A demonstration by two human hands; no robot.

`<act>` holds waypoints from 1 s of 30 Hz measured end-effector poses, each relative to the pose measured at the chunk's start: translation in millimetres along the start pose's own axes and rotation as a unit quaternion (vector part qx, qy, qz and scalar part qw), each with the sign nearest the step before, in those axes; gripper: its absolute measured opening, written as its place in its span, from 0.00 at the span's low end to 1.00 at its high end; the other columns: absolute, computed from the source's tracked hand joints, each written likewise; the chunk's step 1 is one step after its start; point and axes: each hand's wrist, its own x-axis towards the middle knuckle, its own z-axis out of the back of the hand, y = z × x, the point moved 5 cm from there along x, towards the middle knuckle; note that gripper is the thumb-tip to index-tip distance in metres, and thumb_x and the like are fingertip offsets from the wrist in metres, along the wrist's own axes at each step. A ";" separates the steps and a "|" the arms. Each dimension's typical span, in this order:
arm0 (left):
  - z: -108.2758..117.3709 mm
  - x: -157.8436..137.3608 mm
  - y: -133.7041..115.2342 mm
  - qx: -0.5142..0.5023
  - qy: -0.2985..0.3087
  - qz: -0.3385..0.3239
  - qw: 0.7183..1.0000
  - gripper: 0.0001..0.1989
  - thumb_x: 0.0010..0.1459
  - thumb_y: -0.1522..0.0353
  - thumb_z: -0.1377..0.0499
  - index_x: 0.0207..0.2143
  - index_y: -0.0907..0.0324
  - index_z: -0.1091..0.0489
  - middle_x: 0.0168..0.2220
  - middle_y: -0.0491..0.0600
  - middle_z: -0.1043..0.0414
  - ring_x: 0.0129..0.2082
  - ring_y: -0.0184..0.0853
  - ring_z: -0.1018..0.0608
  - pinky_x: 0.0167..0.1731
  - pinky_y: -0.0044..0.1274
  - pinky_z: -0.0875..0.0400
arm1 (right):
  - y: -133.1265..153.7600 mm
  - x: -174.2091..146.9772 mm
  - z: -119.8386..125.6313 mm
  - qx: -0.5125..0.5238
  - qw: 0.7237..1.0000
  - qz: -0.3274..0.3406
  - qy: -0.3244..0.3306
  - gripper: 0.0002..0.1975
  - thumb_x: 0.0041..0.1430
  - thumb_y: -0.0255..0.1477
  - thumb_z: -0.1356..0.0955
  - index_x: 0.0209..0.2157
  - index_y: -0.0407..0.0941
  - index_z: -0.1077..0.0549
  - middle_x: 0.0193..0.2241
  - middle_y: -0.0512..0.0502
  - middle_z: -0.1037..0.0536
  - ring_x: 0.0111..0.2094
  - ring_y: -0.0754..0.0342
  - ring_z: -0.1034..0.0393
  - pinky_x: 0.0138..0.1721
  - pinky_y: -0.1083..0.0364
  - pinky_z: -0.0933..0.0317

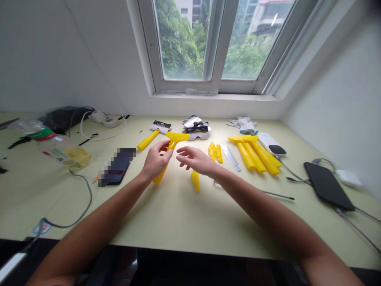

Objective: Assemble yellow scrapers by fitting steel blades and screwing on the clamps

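My left hand (155, 159) is wrapped round a yellow scraper handle (177, 137), its wide T-shaped head up and its grip slanting down toward me. Just to the right, my right hand (195, 159) hovers with fingers loosely bent and apart, holding nothing that I can see. Below it on the table is a small yellow plastic piece (195, 182). Several more small yellow pieces (218, 153) lie beyond my right wrist, beside flat silver blades (231, 157). Farther right, several yellow scraper handles (258, 155) rest side by side.
Another yellow handle (149, 139) lies near a black-labelled packet (160, 126). Small boxes (197, 129) and gloves (243, 124) are at the back. A phone (119, 169) and a bottle (64, 149) stand left; a black device (327, 186) and cables are right.
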 end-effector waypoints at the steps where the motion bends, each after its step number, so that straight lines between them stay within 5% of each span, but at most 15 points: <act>1: -1.0 -2.3 -3.7 -0.038 -0.002 -0.005 0.999 0.20 0.56 0.63 0.40 0.50 0.62 0.31 0.43 0.53 0.27 0.42 0.37 0.24 0.41 0.27 0.26 | 3.1 -1.2 -4.3 0.033 0.999 0.007 -0.002 0.20 0.59 0.43 0.34 0.47 0.45 0.34 0.44 0.41 0.24 0.37 0.53 0.26 0.32 0.56 0.32; 6: -6.0 -26.9 -34.8 -0.065 -0.028 -0.119 0.990 0.20 0.60 0.63 0.42 0.54 0.57 0.32 0.48 0.54 0.33 0.48 0.38 0.27 0.41 0.28 0.24 | 20.1 -6.0 -8.7 0.141 0.989 0.029 -0.044 0.16 0.61 0.44 0.36 0.38 0.44 0.33 0.34 0.46 0.26 0.31 0.55 0.28 0.32 0.55 0.32; 11: -15.3 -45.6 -59.4 -0.012 0.084 -0.236 0.968 0.23 0.64 0.67 0.48 0.61 0.52 0.40 0.54 0.55 0.37 0.54 0.40 0.31 0.49 0.33 0.27 | 28.1 -9.0 37.3 0.086 0.988 0.038 -0.121 0.16 0.64 0.42 0.41 0.34 0.44 0.34 0.30 0.47 0.25 0.31 0.55 0.28 0.32 0.57 0.34; 14: -24.2 -46.3 -52.3 0.058 0.168 -0.249 0.952 0.22 0.64 0.66 0.49 0.60 0.53 0.39 0.55 0.56 0.36 0.56 0.40 0.32 0.55 0.35 0.33 | 21.2 -16.5 99.6 -0.105 0.984 -0.024 -0.143 0.18 0.65 0.41 0.43 0.34 0.43 0.32 0.29 0.45 0.25 0.30 0.54 0.29 0.29 0.57 0.36; 16: -35.5 -47.6 -40.2 0.123 0.237 -0.250 0.931 0.24 0.62 0.61 0.45 0.59 0.54 0.38 0.58 0.57 0.38 0.59 0.43 0.36 0.59 0.37 0.38 | 9.9 -29.2 152.2 -0.283 0.938 -0.107 -0.169 0.17 0.63 0.42 0.39 0.30 0.43 0.30 0.29 0.45 0.26 0.29 0.54 0.31 0.28 0.57 0.36; 20: -57.0 -53.1 -18.4 0.206 0.324 -0.244 0.890 0.41 0.52 0.49 0.39 0.64 0.53 0.44 0.66 0.58 0.50 0.66 0.51 0.47 0.62 0.42 0.48 | -31.3 -67.2 237.7 -0.275 0.891 -0.300 -0.202 0.11 0.58 0.36 0.34 0.32 0.43 0.29 0.33 0.42 0.24 0.29 0.52 0.28 0.29 0.54 0.31; 25: -68.5 -55.1 -16.5 0.222 0.332 -0.243 0.884 0.43 0.52 0.47 0.41 0.65 0.52 0.48 0.65 0.57 0.48 0.65 0.50 0.46 0.62 0.44 0.52 | -67.3 -93.3 268.2 -0.248 0.865 -0.381 -0.210 0.09 0.56 0.34 0.33 0.33 0.41 0.28 0.29 0.37 0.23 0.26 0.50 0.27 0.28 0.51 0.29; 30: -69.9 -53.7 -20.2 0.200 0.331 -0.228 0.894 0.42 0.50 0.49 0.38 0.64 0.53 0.46 0.61 0.56 0.40 0.62 0.48 0.42 0.61 0.41 0.51 | -63.9 -97.8 274.2 -0.303 0.836 -0.405 -0.214 0.13 0.57 0.36 0.33 0.28 0.40 0.26 0.30 0.33 0.22 0.26 0.51 0.27 0.29 0.53 0.33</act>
